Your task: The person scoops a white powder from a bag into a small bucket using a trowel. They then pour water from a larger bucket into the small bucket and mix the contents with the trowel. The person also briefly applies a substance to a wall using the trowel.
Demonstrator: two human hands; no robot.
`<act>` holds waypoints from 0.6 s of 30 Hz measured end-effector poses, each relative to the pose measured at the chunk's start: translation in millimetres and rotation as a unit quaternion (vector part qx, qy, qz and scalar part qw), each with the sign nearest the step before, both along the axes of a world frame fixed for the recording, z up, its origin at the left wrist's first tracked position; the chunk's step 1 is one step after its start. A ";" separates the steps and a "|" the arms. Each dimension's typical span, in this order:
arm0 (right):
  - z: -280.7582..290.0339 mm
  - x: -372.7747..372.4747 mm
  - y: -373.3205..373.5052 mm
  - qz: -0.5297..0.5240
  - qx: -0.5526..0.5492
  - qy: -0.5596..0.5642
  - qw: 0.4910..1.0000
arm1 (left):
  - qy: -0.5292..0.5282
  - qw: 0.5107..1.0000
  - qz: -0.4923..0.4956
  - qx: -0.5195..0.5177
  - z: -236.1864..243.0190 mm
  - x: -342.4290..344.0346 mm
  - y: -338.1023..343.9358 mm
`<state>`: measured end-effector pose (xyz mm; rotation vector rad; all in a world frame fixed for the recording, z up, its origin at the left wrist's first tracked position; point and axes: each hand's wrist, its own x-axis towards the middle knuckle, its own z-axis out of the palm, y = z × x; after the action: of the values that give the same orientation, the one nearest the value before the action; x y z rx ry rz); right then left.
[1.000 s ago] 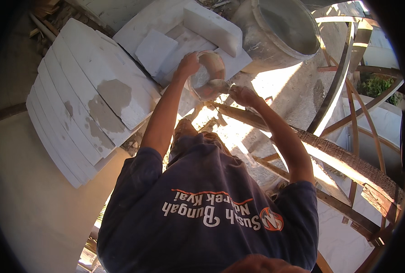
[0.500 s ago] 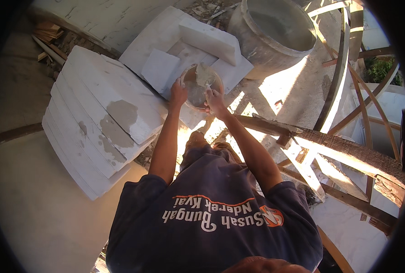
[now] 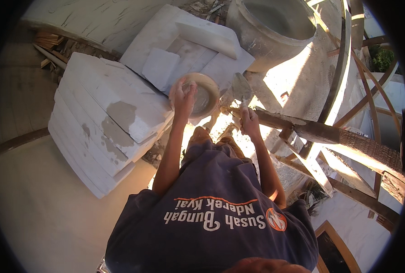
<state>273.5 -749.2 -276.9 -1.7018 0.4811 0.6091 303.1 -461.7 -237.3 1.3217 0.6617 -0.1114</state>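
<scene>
My left hand (image 3: 184,99) is closed on the left side of a round bowl (image 3: 215,88), with fingers over the rim. Some greyish material lies inside the bowl. To the right of it, my right hand (image 3: 249,121) grips the handle of a trowel. The trowel's blade (image 3: 242,87), coated in grey, points away from me and is apart from the bowl. Just beyond the bowl lie white blocks, with a small square piece (image 3: 160,63) nearest. Whether anything under the bowl supports it is hidden.
A stack of white slabs (image 3: 98,123) with grey wet patches stands at left. A large round vat (image 3: 252,41) is at the far right of the blocks. Wooden beams (image 3: 320,132) and curved timbers cross the right side. Rubble and wood scraps (image 3: 50,43) lie far left.
My right hand has moved right and drawn the trowel out from over the bowl. The bowl has shifted slightly, and my left hand now reaches over its rim.
</scene>
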 end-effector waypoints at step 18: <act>23.2 -45.6 -35.7 0.224 -0.234 -0.073 0.943 | 0.013 0.636 -0.507 0.582 -126.4 131.8 65.5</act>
<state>227.9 -784.9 -253.7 -2.3231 0.1270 0.7241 434.9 -396.3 -363.7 2.8695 -0.2205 -0.7091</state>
